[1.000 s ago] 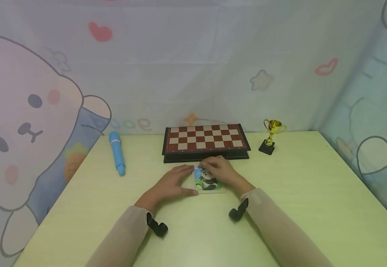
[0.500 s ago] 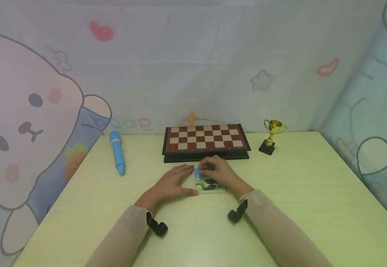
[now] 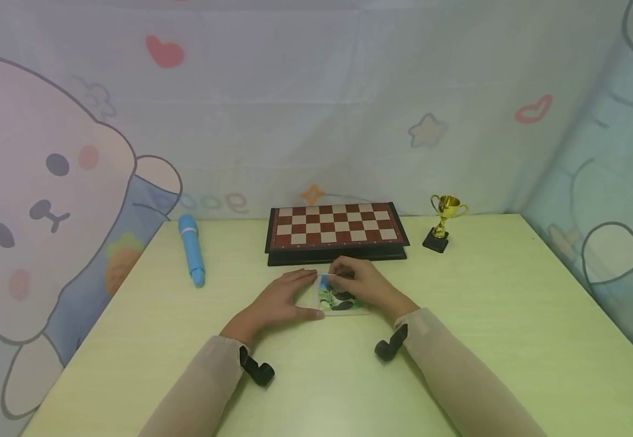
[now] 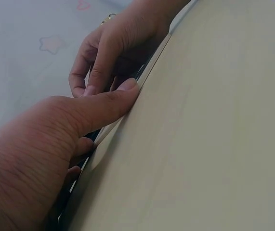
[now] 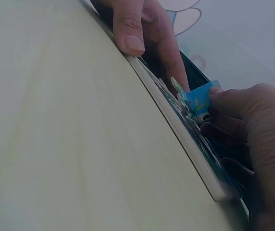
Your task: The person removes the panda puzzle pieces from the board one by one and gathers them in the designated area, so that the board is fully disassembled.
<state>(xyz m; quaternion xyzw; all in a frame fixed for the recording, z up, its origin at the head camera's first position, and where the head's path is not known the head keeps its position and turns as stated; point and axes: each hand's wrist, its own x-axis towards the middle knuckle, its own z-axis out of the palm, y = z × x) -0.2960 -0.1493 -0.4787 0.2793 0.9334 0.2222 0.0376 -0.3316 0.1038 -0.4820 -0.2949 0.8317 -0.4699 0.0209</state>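
Observation:
A panda jigsaw puzzle lies in a flat, pale-framed tray. Straddling the tray's left side is my left hand: the thumb presses its front left corner and the fingers reach its back left corner. My right hand bends over the upper part of the picture. Between its thumb and fingers it pinches a blue puzzle piece, tilted up out of the picture. Other loosened pieces stand up beside it in the right wrist view. My right hand hides the picture's upper right part.
Just behind the puzzle is a checkered board box with a black base. A gold trophy cup stands at the back right. On the left lies a blue toy microphone. A printed cloth hangs behind the pale table.
My right fingers have closed on a piece at the picture's upper edge, and it now tilts up. The panda's head is no longer visible in the head view. My left hand stays in place.

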